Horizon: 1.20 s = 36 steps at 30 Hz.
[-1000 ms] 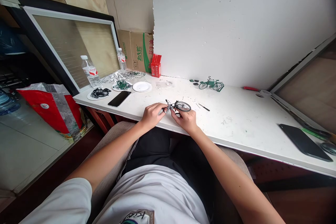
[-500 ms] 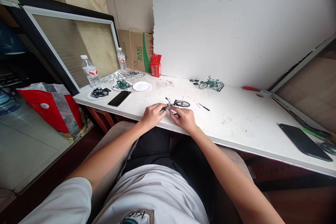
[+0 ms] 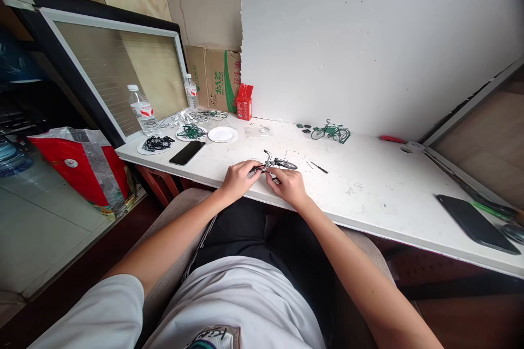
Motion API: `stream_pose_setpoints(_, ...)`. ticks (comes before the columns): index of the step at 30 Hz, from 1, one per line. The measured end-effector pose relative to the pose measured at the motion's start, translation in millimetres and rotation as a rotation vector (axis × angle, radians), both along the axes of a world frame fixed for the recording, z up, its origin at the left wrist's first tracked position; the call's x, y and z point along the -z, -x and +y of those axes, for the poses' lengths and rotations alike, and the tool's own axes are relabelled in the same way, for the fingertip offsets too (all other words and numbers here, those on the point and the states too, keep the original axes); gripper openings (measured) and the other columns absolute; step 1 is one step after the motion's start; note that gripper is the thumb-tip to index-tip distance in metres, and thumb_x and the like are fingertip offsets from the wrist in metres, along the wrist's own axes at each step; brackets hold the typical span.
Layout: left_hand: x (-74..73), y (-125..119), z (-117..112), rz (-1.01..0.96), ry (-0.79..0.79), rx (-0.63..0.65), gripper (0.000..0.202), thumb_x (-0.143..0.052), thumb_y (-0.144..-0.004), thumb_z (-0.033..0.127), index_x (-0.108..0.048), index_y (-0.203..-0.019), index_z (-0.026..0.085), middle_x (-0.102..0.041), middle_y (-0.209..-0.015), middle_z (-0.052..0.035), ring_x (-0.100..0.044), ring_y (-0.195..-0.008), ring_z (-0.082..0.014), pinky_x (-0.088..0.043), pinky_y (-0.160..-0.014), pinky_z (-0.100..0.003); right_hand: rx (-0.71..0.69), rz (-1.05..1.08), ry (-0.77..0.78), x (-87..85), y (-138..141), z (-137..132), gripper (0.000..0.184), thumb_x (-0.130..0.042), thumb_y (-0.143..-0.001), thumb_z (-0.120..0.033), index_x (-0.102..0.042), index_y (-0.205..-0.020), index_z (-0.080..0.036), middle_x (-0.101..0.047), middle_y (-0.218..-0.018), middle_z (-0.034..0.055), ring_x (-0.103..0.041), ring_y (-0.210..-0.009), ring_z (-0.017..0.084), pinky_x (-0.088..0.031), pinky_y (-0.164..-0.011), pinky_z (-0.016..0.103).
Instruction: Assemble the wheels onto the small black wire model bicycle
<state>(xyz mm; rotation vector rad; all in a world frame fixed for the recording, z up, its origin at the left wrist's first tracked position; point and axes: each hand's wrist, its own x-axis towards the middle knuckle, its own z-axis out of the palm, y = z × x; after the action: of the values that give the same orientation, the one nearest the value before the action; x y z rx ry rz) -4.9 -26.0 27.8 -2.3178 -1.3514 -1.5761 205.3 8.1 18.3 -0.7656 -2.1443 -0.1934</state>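
Observation:
A small black and silver model bicycle (image 3: 285, 164) is held just above the table's front edge, its spoked wheel pointing right and its handlebar sticking up. My left hand (image 3: 240, 179) pinches it from the left, fingers closed. From the right, my right hand (image 3: 289, 184) grips its lower part between thumb and fingers. The fingertips of both hands nearly meet and cover much of the frame. A thin black tool (image 3: 319, 167) lies on the table to the right of the bicycle, with tiny loose bits beside it.
A green model bicycle (image 3: 331, 132) stands at the back. To the left are a black phone (image 3: 187, 152), plates with black parts (image 3: 157, 144) and green parts (image 3: 191, 131), a white plate (image 3: 222, 134) and a water bottle (image 3: 143, 111). Another dark phone (image 3: 477, 223) lies far right.
The model bicycle has tilted slightly in my fingers; its handlebar and wheel have shifted a little to the right. Both hands keep their grip in nearly the same place.

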Motion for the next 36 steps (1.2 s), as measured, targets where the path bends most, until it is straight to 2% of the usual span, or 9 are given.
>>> stream_pose_setpoints(3,-0.9,-1.3,-0.4,-0.062,0.008,-0.019,0.015,-0.069,-0.092,0.025,-0.073,-0.106,0.023,-0.081,-0.103,-0.0068,-0.077,-0.095,-0.022,-0.059,-0.087,-0.032,0.004,0.019,0.009,-0.1,0.3,-0.6,0.023,-0.058,-0.101,-0.03,-0.076,-0.114,-0.023,-0.075,-0.072,0.0021,-0.063,-0.057,0.014,-0.043,-0.064,0.028)
stream_pose_setpoints(8,0.0,-3.6,-1.1,-0.107,0.034,-0.002,0.015,-0.07,-0.092,0.025,-0.073,-0.106,0.023,-0.08,-0.103,-0.0066,-0.076,-0.094,-0.0214,-0.059,-0.089,-0.033,0.047,0.042,-0.012,1.5,1.6,0.0,0.02,-0.059,-0.101,-0.03,-0.077,-0.105,-0.023,-0.075,-0.071,0.0025,-0.062,-0.057,0.015,-0.042,-0.063,0.029)
stream_pose_setpoints(13,2.3,-5.5,-0.4,-0.163,0.095,0.036,0.016,-0.07,-0.093,0.028,-0.073,-0.107,0.022,-0.08,-0.105,-0.0068,-0.076,-0.096,-0.0216,-0.059,-0.09,-0.034,0.002,0.003,-0.001,1.8,1.6,0.1,0.021,-0.056,-0.102,-0.029,-0.075,-0.106,-0.022,-0.074,-0.071,0.0022,-0.061,-0.057,0.015,-0.042,-0.065,0.028)
stream_pose_setpoints(17,1.8,-5.5,2.6,-0.267,0.212,0.093,0.019,-0.071,-0.094,0.032,-0.072,-0.109,0.022,-0.08,-0.108,-0.0081,-0.076,-0.102,-0.0236,-0.06,-0.092,-0.036,-0.043,0.007,0.057,-1.0,1.1,-1.3,0.021,-0.055,-0.103,-0.029,-0.074,-0.108,-0.023,-0.075,-0.075,0.0026,-0.062,-0.058,0.014,-0.043,-0.065,0.027)
stream_pose_setpoints(23,2.3,-5.0,7.2,-0.438,0.368,0.253,0.031,-0.075,-0.09,0.035,-0.068,-0.116,0.019,-0.079,-0.112,-0.011,-0.076,-0.105,-0.0234,-0.061,-0.087,-0.032,-0.021,0.163,0.173,-4.8,2.0,-4.6,0.023,-0.054,-0.104,-0.036,-0.064,-0.118,-0.021,-0.067,-0.069,-0.0009,-0.057,-0.053,0.013,-0.041,-0.06,0.025)
stream_pose_setpoints(28,4.5,-5.6,9.9,-0.558,0.423,0.296,0.037,-0.078,-0.089,0.039,-0.066,-0.116,0.017,-0.077,-0.114,-0.0124,-0.075,-0.106,-0.0232,-0.06,-0.09,-0.032,-0.039,0.229,0.265,-7.2,1.6,-7.2,0.03,-0.054,-0.103,-0.043,-0.058,-0.123,-0.021,-0.053,-0.061,-0.0063,-0.047,-0.051,0.012,-0.037,-0.058,0.024)
stream_pose_setpoints(32,1.7,-4.2,12.9,-0.724,0.475,0.329,0.046,-0.083,-0.084,0.042,-0.063,-0.116,0.015,-0.077,-0.107,-0.0115,-0.076,-0.094,-0.0211,-0.061,-0.085,-0.033,-0.04,0.301,0.371,-11.4,0.2,-6.5,0.034,-0.053,-0.103,-0.047,-0.059,-0.124,-0.021,-0.046,-0.058,-0.0079,-0.044,-0.051,0.013,-0.037,-0.058,0.025)
stream_pose_setpoints(36,-4.0,-4.2,12.9,-0.847,0.563,0.346,0.055,-0.088,-0.076,0.044,-0.061,-0.115,0.015,-0.076,-0.097,-0.0082,-0.075,-0.079,-0.018,-0.062,-0.078,-0.032,-0.043,0.304,0.44,-14.1,-1.2,-3.0,0.036,-0.053,-0.103,-0.053,-0.069,-0.11,-0.021,-0.046,-0.057,-0.0053,-0.045,-0.052,0.014,-0.038,-0.059,0.027)
